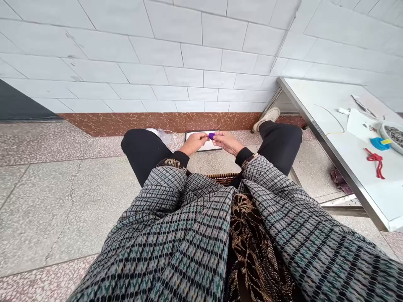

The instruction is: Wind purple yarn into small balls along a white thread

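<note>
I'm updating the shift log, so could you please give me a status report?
Right hand pinching small purple piece. Left hand right beside it, fingertip grip unclear. Nothing visible blocking either hand.

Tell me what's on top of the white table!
On the table I can see a red cord, a blue thing, a white sheet and a bowl of dark bits. What's under the sheet and bowl is covered, so I can't tell.

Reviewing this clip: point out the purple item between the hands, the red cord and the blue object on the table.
Purple item (211, 136): head view, middle.
Red cord (374, 157): head view, knot.
Blue object (379, 144): head view, flat body.
</note>
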### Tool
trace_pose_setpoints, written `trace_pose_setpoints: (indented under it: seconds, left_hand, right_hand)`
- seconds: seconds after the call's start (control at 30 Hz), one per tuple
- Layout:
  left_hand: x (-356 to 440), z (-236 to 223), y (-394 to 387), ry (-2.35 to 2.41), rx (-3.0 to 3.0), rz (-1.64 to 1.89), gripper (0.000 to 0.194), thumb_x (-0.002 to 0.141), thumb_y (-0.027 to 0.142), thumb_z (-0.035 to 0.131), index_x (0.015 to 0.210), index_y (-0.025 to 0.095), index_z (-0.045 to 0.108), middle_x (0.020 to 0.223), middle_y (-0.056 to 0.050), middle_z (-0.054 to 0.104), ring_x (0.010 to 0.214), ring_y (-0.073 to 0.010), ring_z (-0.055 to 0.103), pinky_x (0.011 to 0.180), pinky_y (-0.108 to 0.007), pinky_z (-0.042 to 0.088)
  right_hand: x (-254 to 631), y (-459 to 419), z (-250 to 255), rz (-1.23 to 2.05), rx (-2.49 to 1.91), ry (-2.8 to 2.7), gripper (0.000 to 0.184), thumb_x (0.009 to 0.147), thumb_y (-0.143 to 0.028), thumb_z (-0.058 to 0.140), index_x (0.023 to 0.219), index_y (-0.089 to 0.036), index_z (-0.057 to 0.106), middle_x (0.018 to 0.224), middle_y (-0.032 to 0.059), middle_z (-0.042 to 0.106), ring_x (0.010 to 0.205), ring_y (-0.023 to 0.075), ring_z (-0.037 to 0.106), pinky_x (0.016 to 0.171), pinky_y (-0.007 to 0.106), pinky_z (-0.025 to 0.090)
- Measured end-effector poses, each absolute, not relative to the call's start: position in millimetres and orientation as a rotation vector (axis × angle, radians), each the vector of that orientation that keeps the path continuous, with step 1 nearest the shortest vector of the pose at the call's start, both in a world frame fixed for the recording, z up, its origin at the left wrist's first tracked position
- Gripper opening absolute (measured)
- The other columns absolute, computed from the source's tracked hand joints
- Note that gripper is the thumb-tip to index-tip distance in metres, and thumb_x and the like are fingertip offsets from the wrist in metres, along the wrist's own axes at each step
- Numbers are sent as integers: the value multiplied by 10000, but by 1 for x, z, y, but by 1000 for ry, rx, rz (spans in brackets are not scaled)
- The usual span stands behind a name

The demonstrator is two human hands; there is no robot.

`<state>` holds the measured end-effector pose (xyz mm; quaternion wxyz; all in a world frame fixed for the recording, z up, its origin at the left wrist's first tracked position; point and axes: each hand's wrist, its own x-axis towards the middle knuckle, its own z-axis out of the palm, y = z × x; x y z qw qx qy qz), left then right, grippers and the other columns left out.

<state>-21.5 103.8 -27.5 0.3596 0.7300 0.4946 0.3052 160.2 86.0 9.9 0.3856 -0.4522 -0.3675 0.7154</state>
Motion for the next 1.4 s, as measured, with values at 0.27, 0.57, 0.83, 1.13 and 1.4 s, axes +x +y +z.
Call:
trace_pose_setpoints:
  seconds: [0.27,0.57,0.83,1.13,1.4]
  left_hand:
    - [-9,28,84,1247,2205,834,232,897,291,515,845,169,705,879,-80,731,849,-223,643,850,-322,490]
    - [-32,75,72,1378,2165,950,214,875,311,514,765,174,638,766,-39,659,749,-185,583,751,-301,461]
    - [-12,70,72,1300,1809,978,241,875,379,584,810,166,677,563,14,557,535,-145,510,581,-271,419]
    - [-9,93,49,1416,2264,947,213,872,300,534,699,193,598,749,-53,631,750,-209,586,733,-322,452]
    - [-30,93,55,1394,1941,996,192,880,309,550,788,170,646,653,0,582,639,-151,516,640,-275,419]
  right_hand:
    - [148,110,83,1648,-1082,-1267,183,900,-69,699,850,-178,561,699,-17,638,647,89,590,666,206,541]
    - [162,102,90,1486,-1079,-1981,206,762,25,704,781,-169,636,644,-26,610,591,101,544,562,236,445]
    - [174,76,119,1773,-854,-1461,141,858,-48,699,848,-164,619,678,-23,652,575,72,571,625,200,536]
    - [161,104,115,1276,-1152,-1779,226,780,36,710,780,-159,597,650,-27,595,598,89,531,570,216,450]
    - [171,81,128,1670,-906,-1877,173,814,-8,756,794,-143,649,670,-3,625,575,92,569,560,224,496]
